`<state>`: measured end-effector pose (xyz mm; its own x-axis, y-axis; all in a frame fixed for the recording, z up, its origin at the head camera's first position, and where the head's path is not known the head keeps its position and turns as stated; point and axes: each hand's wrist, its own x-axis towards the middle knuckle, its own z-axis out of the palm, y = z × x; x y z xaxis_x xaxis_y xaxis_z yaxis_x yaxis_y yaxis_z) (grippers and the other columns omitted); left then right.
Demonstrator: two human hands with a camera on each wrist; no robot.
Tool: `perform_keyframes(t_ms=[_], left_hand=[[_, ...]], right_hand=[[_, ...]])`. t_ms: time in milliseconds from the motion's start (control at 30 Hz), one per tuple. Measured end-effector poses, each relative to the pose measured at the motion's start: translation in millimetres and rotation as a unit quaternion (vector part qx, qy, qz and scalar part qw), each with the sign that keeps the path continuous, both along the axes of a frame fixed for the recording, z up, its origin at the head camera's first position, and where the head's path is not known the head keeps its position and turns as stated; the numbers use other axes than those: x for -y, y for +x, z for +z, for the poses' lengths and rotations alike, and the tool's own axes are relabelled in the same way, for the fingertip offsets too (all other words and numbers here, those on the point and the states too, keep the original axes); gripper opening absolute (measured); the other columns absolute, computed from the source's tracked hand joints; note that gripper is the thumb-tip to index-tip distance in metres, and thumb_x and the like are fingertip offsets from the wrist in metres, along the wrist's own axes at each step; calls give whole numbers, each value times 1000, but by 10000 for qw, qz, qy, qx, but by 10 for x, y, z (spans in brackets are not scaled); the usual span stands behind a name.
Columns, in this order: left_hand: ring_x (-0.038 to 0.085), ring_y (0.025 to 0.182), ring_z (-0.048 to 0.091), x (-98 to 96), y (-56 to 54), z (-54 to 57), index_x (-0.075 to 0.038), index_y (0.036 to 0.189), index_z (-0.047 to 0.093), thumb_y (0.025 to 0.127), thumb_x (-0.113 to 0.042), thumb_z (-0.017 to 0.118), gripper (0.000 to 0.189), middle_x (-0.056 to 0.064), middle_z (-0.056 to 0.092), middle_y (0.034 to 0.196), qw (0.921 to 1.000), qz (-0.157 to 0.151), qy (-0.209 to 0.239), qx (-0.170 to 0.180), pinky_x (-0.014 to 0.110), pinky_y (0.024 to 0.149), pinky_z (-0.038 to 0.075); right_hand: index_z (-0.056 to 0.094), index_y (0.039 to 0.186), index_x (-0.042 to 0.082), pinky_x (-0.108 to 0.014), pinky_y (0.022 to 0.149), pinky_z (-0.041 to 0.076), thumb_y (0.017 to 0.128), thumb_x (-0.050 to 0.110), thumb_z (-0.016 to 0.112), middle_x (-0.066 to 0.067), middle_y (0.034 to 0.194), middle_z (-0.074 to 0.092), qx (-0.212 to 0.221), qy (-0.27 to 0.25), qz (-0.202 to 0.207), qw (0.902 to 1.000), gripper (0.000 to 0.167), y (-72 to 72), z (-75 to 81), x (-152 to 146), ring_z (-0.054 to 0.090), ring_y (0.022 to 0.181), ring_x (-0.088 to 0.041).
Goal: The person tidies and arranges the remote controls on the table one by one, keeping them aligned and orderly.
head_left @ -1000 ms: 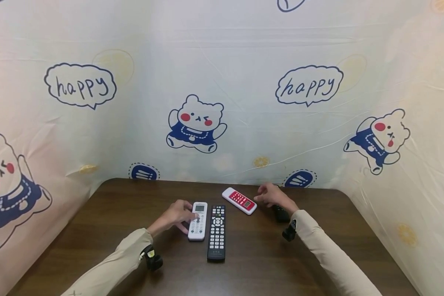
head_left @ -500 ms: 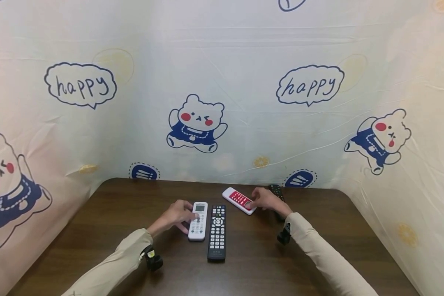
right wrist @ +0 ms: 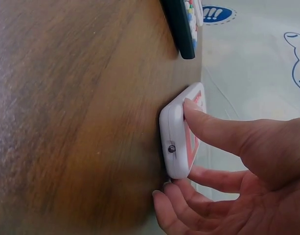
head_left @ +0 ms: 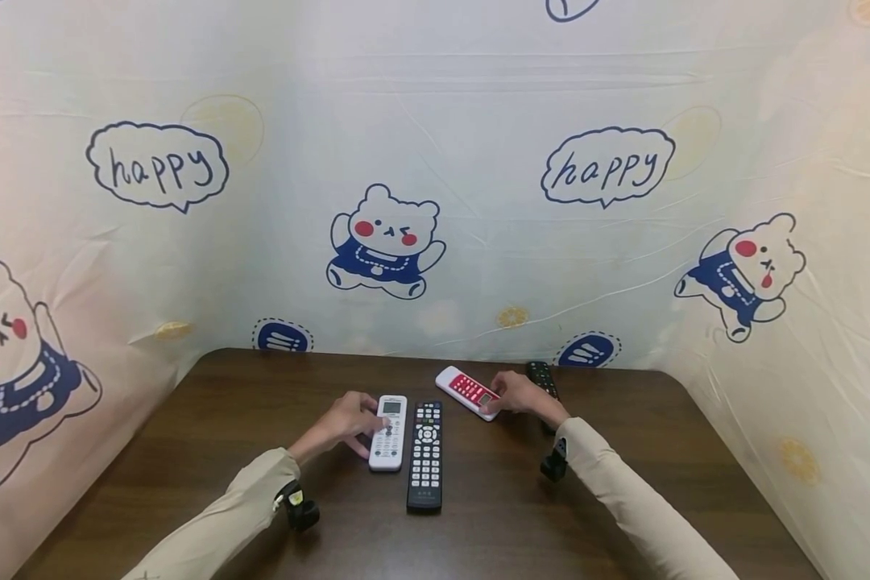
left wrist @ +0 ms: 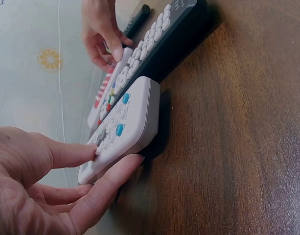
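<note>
A white remote control (head_left: pixel 387 435) lies on the brown table, and my left hand (head_left: pixel 344 423) pinches it by its left edge. In the left wrist view, the thumb presses its button face and the fingers sit at its side and lower edge. My right hand (head_left: pixel 518 395) grips the near right end of a white remote with a red face (head_left: pixel 467 389), which lies slanted farther back. The right wrist view shows that thumb on top and the fingers against its side. Between the two hands is a long black remote (head_left: pixel 424 459) with white buttons.
Partly hidden behind my right hand and wrist, another black remote (head_left: pixel 540 374) lies near the back right. A patterned cloth (head_left: pixel 384 121) hangs behind the table (head_left: pixel 493 515) and along both sides. Each wrist carries a small black camera.
My right hand has moved left, from beside the red-faced remote onto its end, and its thumb now lies on it. More of the back black remote shows. The left hand stays still.
</note>
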<state>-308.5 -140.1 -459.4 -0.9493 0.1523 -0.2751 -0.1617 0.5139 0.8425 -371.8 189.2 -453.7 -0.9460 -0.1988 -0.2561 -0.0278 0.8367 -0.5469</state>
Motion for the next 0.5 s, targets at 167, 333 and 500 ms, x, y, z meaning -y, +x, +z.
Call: perform_keyframes(t_ms=[167, 333, 500], left_hand=[[31, 90, 70, -8, -8, -11, 15, 137, 50, 98, -7, 72, 51, 25, 65, 106, 10000, 47, -40, -18, 39, 58, 67], [30, 86, 70, -5, -6, -17, 16, 138, 49, 97, -7, 74, 54, 25, 65, 103, 10000, 48, -41, -15, 38, 59, 67], [31, 89, 70, -2, 9, -19, 16, 138, 49, 97, -7, 73, 54, 25, 65, 105, 10000, 66, -6, -17, 39, 59, 67]], right_hand=[[66, 114, 1, -35, 79, 63, 87, 26, 88, -11, 105, 68, 219, 0, -176, 9996, 42, -15, -11, 16, 63, 92, -23], [70, 113, -3, -36, 83, 65, 86, 18, 87, -12, 102, 69, 409, -236, -254, 9986, 38, -25, -5, 17, 66, 92, -23], [70, 112, -3, -36, 79, 67, 88, 11, 84, -16, 107, 70, 141, -1122, -397, 9928, 31, -11, 14, -67, 67, 91, -23]])
